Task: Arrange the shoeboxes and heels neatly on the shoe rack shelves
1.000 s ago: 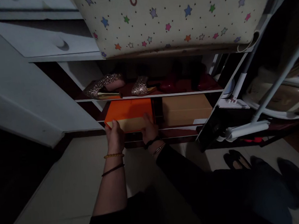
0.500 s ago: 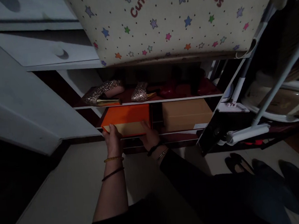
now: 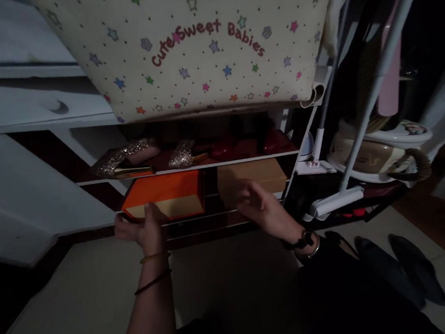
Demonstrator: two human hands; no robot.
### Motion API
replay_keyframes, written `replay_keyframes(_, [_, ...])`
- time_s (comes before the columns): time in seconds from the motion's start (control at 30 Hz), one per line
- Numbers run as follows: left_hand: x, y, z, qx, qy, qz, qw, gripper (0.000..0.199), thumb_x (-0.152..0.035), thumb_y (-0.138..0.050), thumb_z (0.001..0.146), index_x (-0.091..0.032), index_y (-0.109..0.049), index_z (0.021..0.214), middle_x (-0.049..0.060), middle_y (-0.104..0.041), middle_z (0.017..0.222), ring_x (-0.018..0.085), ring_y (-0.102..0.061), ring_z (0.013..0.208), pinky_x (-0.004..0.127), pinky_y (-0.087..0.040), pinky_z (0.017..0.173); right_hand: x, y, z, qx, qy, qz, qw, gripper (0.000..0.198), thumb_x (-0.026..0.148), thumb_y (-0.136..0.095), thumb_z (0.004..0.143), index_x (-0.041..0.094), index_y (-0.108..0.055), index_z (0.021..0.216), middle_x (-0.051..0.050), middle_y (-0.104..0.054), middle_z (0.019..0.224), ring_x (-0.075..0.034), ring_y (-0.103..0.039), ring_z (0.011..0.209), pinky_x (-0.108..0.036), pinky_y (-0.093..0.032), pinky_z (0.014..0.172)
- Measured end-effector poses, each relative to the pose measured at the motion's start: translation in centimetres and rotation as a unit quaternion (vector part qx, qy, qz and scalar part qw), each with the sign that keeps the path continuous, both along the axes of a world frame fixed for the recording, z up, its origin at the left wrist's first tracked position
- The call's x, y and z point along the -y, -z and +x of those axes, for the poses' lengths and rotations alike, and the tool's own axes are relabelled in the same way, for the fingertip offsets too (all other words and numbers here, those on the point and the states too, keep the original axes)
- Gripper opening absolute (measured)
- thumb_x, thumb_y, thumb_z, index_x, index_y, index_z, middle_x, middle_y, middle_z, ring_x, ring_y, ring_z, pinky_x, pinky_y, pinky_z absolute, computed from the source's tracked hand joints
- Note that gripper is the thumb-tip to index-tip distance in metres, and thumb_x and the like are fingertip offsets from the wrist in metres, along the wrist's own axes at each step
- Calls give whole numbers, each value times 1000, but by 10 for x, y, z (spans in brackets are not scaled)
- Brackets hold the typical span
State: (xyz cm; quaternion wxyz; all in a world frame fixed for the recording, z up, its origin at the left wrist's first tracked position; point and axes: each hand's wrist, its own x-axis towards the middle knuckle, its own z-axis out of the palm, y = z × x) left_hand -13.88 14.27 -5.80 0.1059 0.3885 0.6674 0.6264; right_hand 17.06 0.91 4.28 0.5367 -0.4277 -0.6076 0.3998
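Note:
An orange shoebox (image 3: 162,190) with a pale front side lies on the lower rack shelf. My left hand (image 3: 144,228) is at its front left corner, thumb raised before the pale side and fingers spread to the left; whether it touches the box I cannot tell. My right hand (image 3: 265,210) is off the orange box, held in front of a brown cardboard box (image 3: 247,178) with its fingers apart and nothing in them. On the shelf above stand glittery high-heeled shoes (image 3: 180,154) and dark red shoes (image 3: 224,147).
A star-printed cloth (image 3: 210,74) hangs over the rack's top. White drawers (image 3: 25,101) are at the left. A flat mop (image 3: 336,201) leans at the right near a beige pot-like container (image 3: 361,152). Dark slippers (image 3: 413,259) lie on the floor.
My right hand has let go of the orange box and moved right, to before the brown box. My left hand's fingers have opened at the corner. The view has shifted to the right.

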Motion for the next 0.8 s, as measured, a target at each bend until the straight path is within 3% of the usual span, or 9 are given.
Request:
replay_keyframes(0.07, [16,-13,22,-21,-40,82,996,72,-38,-77,83,-18,-41,142,19,-37,152,36,-35,147,55,-26,127,-9,-19,32,128,116,110,979,46,35,-64,98,27,-58,143,-11,-65,137,-27,-63,127,-49,-50,113])
replay_keyframes(0.13, [30,-34,52,-82,-1,166,983,64,-36,-77,83,-17,-49,138,20,-41,148,36,-42,142,55,-35,122,-24,-36,61,261,199,179,927,46,29,-57,100,24,-57,145,-14,-61,142,-30,-56,135,-51,-45,119])
replay_keyframes(0.17, [34,-46,69,-127,54,182,974,59,-37,-76,84,-18,-53,135,19,-46,144,36,-44,141,54,-40,118,-33,-43,72,324,222,190,900,48,26,-55,99,22,-55,147,-15,-58,144,-31,-52,138,-51,-43,120])
replay_keyframes(0.23, [33,-70,101,-201,156,203,946,53,-39,-71,89,-20,-55,135,18,-54,136,35,-48,137,55,-40,118,-52,-56,89,440,242,170,848,55,18,-54,96,19,-53,152,-19,-54,148,-35,-48,141,-53,-42,119])
replay_keyframes(0.3, [21,-92,131,-269,237,196,913,60,-42,-68,90,-16,-52,141,21,-56,140,37,-48,139,58,-35,121,-72,-68,98,531,234,120,805,62,13,-57,93,19,-52,155,-22,-52,148,-39,-48,139,-54,-44,114])
replay_keyframes(0.43, [-18,-123,170,-355,258,66,896,91,-55,-73,84,0,-44,150,35,-51,148,51,-44,139,69,-31,116,-102,-81,103,621,211,28,754,69,14,-65,93,29,-50,159,-25,-52,146,-44,-52,134,-55,-46,105])
replay_keyframes(0.57, [-42,-134,182,-400,226,-38,887,81,-62,-73,83,-3,-58,135,35,-60,133,57,-46,130,72,-37,104,-117,-81,112,627,196,-13,754,71,19,-74,91,33,-51,157,-23,-56,138,-39,-61,122,-49,-49,99])
replay_keyframes(0.7, [-51,-132,184,-402,212,-30,891,61,-64,-73,83,-13,-65,116,28,-64,123,53,-49,126,72,-37,103,-123,-75,125,591,177,26,787,59,16,-72,93,28,-59,150,-19,-61,129,-30,-67,109,-38,-52,95])
replay_keyframes(0.8, [-54,-131,190,-375,218,-28,901,58,-58,-76,81,-14,-62,115,25,-65,119,51,-51,124,69,-37,105,-125,-72,134,548,171,56,817,60,9,-73,89,25,-62,146,-15,-63,127,-25,-68,106,-33,-51,95])
